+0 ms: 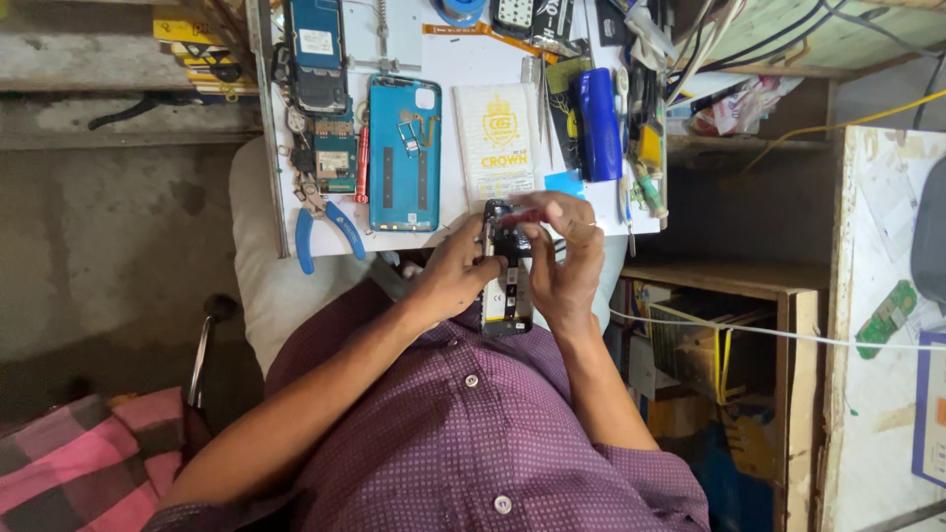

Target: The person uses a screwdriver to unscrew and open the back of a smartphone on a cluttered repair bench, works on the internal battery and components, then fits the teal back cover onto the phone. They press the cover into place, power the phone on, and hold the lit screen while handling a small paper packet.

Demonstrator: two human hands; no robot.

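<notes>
My left hand (455, 273) grips the side of an opened phone (506, 296) whose insides show, held over my lap at the near edge of the small white work table (453, 59). My right hand (564, 258) pinches a thin tool with a red handle (519, 218) and presses its tip onto the top end of the phone. Both hands touch the phone, and my fingers hide part of its upper end.
On the table lie a blue phone back cover (405, 153), a white packet (499, 138), blue-handled pliers (320, 225), a circuit board (335, 156), a dark blue cylinder (598, 123), tweezers and cables. A wooden shelf (729, 281) stands to the right, and a pink checked cloth (89, 463) lies at lower left.
</notes>
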